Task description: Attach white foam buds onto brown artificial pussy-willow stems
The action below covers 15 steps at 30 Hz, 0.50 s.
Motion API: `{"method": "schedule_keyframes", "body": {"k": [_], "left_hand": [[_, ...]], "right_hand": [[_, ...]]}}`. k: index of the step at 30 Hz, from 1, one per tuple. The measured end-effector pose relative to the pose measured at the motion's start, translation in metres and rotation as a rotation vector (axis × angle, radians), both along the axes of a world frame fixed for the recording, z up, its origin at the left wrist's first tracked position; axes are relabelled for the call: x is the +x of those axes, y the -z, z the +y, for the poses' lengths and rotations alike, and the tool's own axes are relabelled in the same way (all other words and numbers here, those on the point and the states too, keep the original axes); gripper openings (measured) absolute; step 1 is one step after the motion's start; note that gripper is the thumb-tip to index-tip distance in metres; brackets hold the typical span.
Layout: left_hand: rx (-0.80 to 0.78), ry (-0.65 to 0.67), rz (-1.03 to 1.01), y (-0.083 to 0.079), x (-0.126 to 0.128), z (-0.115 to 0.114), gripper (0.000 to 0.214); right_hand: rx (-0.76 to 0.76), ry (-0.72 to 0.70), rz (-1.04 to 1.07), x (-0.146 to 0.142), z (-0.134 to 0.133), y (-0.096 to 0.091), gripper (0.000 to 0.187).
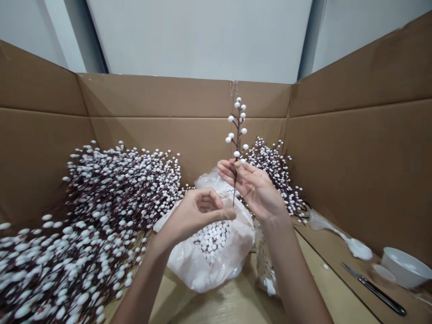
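Note:
My right hand (254, 185) pinches a thin dark stem with white berries (238, 130) and holds it upright in front of the back cardboard wall. My left hand (199, 212) is curled just left of the stem's lower end, fingertips pinched together near the bare tip; what they hold, if anything, is too small to see. Under both hands sits an open plastic bag of loose white beads (212, 243).
A big heap of finished berry branches (91, 225) fills the left side. A smaller bunch (273, 168) lies behind my right hand. At the right are a white bowl (405, 267), a small cup (383, 274), scissors (374, 289) and a white smear (354, 245). Cardboard walls (364, 148) surround everything.

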<state>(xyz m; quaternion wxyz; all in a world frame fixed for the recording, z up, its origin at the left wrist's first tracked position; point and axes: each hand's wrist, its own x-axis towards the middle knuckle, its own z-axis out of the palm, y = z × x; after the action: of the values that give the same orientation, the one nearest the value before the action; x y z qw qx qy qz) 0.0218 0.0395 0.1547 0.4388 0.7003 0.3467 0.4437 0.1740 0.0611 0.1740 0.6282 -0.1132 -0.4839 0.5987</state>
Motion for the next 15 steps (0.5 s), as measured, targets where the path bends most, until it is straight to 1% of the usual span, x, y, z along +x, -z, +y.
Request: {"method": "schedule_keyframes", "body": {"k": [3,8,12,15], "left_hand": [[0.0,0.046,0.068,0.0036,0.0048,0.0012,0.017],[0.028,0.042,0.114,0.0071,0.0079,0.004,0.018],[0.045,0.035,0.076,0.0084,0.0084,0.007,0.02],[0.074,0.013,0.06,0.0087,0.0066,0.0098,0.019]], "right_hand": [[-0.012,0.006,-0.005,-0.0029,0.0019,0.001,0.008],[-0.019,0.003,-0.021,-0.0087,0.0034,0.0016,0.013],[-0.025,-0.011,-0.054,-0.0103,0.0045,0.0031,0.02],[-0.027,-0.003,-0.121,-0.0086,0.0043,0.0036,0.029]]}}
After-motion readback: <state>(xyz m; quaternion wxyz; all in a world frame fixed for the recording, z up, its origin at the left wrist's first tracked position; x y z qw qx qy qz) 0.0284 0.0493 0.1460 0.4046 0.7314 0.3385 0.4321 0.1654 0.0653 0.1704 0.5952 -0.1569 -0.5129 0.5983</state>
